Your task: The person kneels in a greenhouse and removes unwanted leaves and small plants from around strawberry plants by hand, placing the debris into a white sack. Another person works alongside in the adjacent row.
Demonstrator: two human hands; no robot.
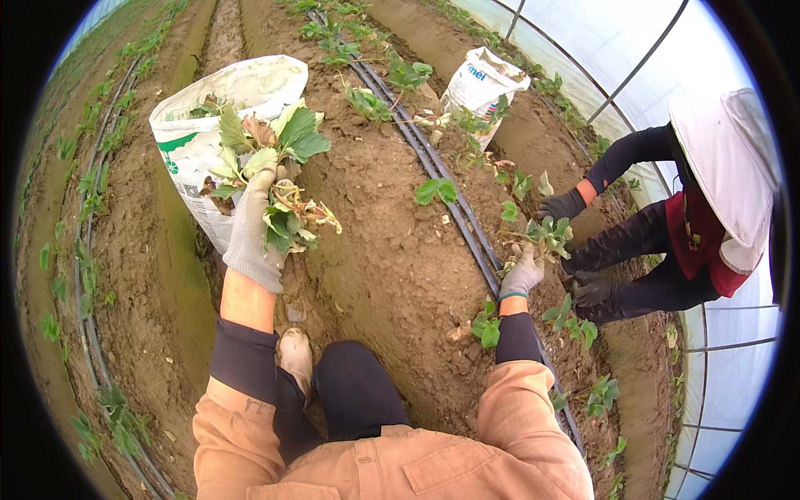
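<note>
My left hand [253, 228], in a pale knit glove, grips a bunch of strawberry leaves [300, 134], some green, others brown and withered. It is held against the near side of an open white sack [187, 156] with a green band, and more leaf bits show inside the sack. Across the raised soil bed, my right hand [524, 273] wears a grey glove with a teal cuff. Its fingers close around a clump of strawberry foliage [550, 236] beside the drip lines. The stems within its grasp are partly hidden.
Two black drip lines [431, 156] run along the bed [381, 262] among small strawberry plants [437, 189]. A second white sack [481, 90] bearing writing stands beyond them. At right, a co-worker in a white hat [719, 162] reaches a dark-gloved hand [560, 205] close to my right hand.
</note>
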